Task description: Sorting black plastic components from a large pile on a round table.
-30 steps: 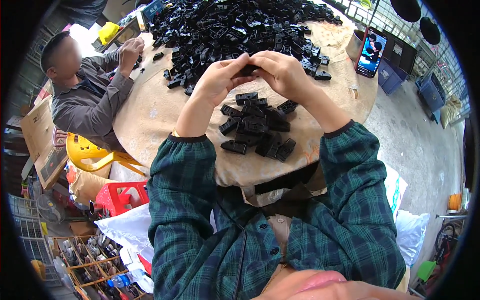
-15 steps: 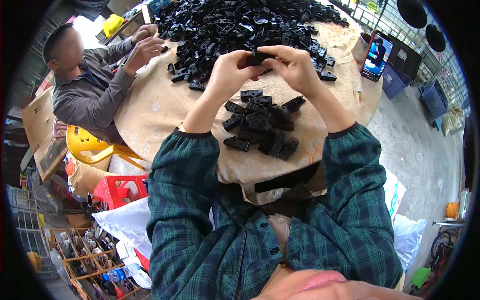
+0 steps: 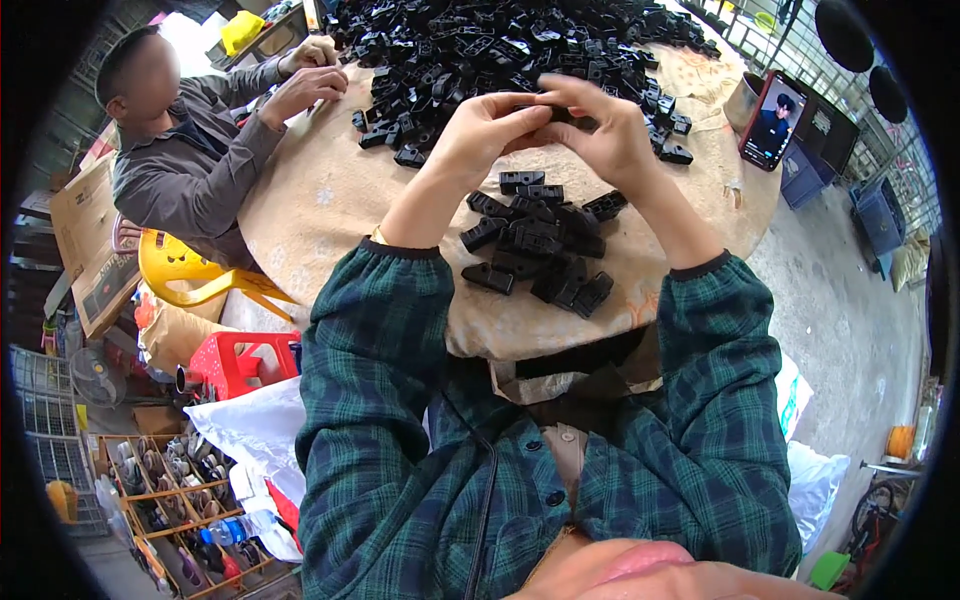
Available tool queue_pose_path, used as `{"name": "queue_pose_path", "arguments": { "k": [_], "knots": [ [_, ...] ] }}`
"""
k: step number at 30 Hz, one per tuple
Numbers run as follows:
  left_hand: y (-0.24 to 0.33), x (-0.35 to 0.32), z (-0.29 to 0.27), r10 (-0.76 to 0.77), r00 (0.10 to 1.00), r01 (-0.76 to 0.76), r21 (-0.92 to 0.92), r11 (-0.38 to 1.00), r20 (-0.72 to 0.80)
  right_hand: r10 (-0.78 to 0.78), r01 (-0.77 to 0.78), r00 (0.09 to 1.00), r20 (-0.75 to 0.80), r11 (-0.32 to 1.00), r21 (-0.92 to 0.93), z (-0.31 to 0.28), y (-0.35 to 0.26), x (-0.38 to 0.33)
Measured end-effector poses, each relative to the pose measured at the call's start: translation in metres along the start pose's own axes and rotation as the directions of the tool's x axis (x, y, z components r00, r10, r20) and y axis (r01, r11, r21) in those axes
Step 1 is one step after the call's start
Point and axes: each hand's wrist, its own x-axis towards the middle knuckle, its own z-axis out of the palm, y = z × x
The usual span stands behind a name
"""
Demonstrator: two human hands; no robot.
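My left hand (image 3: 484, 132) and my right hand (image 3: 612, 140) meet over the table, raised between the big heap and a smaller pile. A small black plastic part is pinched between them, mostly hidden by the fingers. The left fingers are closed round it. My right thumb and fingertips press at its other side, with the upper fingers stretched across and a little blurred. Just below the hands lies the small pile of black plastic parts (image 3: 535, 238). Beyond them spreads the large heap of similar black parts (image 3: 470, 60).
A beige patterned cloth (image 3: 310, 225) covers the round table. At the left, a co-worker (image 3: 195, 170) has both hands at the table edge. A phone (image 3: 771, 120) stands upright at the right. Also at left are a yellow chair (image 3: 190, 270) and a red stool (image 3: 225, 365).
My right fingers have shifted over the part, which now shows less. The head view has moved slightly. The co-worker's hands have come closer together and lower at the table edge.
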Motion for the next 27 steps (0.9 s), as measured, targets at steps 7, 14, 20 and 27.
{"name": "queue_pose_path", "arguments": {
  "k": [7, 14, 20, 27],
  "knots": [
    [0.002, -0.001, 0.008, 0.233, 0.965, -0.198, 0.249, 0.948, -0.122, 0.293, -0.432, 0.885, 0.362, 0.808, 0.402, -0.013, 0.019, 0.003],
    [-0.001, 0.001, 0.001, -0.086, 0.980, -0.046, 0.624, 0.780, 0.180, 0.313, -0.321, 0.947, 0.073, 0.914, 0.249, -0.042, 0.052, 0.009],
    [-0.019, 0.017, 0.008, -0.213, 0.962, 0.035, 0.696, 0.717, 0.172, 0.046, -0.036, 0.999, 0.009, 0.874, -0.485, -0.014, 0.068, 0.004],
    [-0.041, 0.036, 0.011, 0.335, 0.930, -0.212, 0.965, 0.157, 0.150, 0.196, -0.014, 0.961, 0.194, 0.736, -0.677, -0.003, 0.063, -0.003]
  ]
}}
